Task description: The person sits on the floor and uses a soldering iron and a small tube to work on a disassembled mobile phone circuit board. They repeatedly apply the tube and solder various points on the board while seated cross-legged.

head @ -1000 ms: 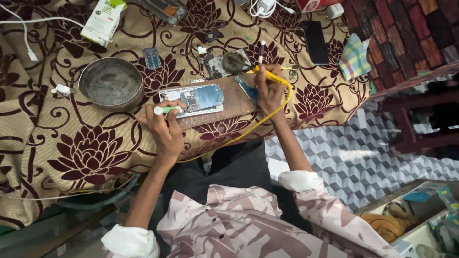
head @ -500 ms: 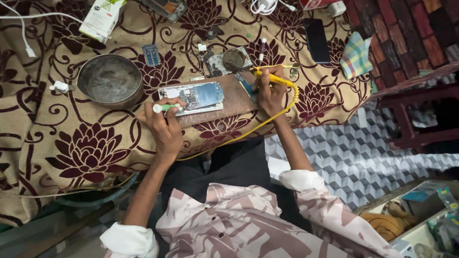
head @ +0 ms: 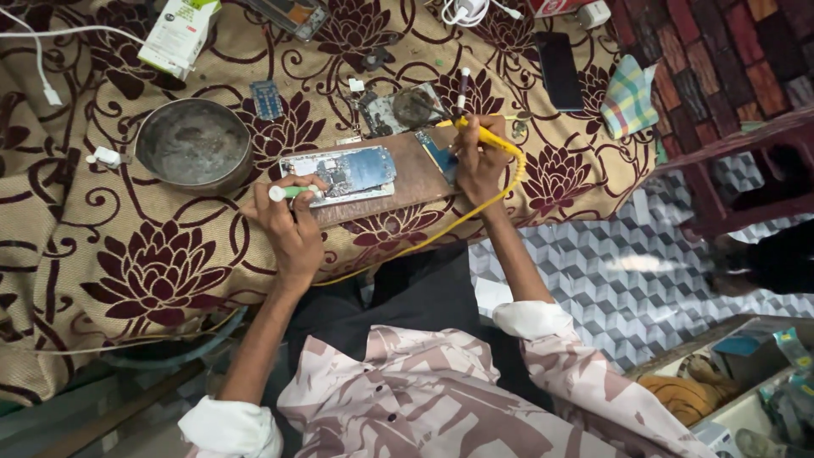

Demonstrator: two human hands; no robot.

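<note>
**Opened phone on a wooden board, both hands at work**

Far left on the floral-cloth table (head: 102,271), a white and green carton (head: 176,36) lies near the top edge, with a round grey metal bowl (head: 194,144) below it. The left hand (head: 288,225) has its grip pinched around a small green and white tube (head: 290,193), which touches the near edge of the opened phone (head: 343,174). The phone lies flat on a brown wooden board (head: 415,174), back off, showing a blue plate and dark circuitry. The right hand (head: 479,161) has its grip closed around a yellow soldering iron (head: 483,136), tip pointing up. Further right lie a black phone (head: 560,69) and a checked cloth (head: 629,97).
</note>
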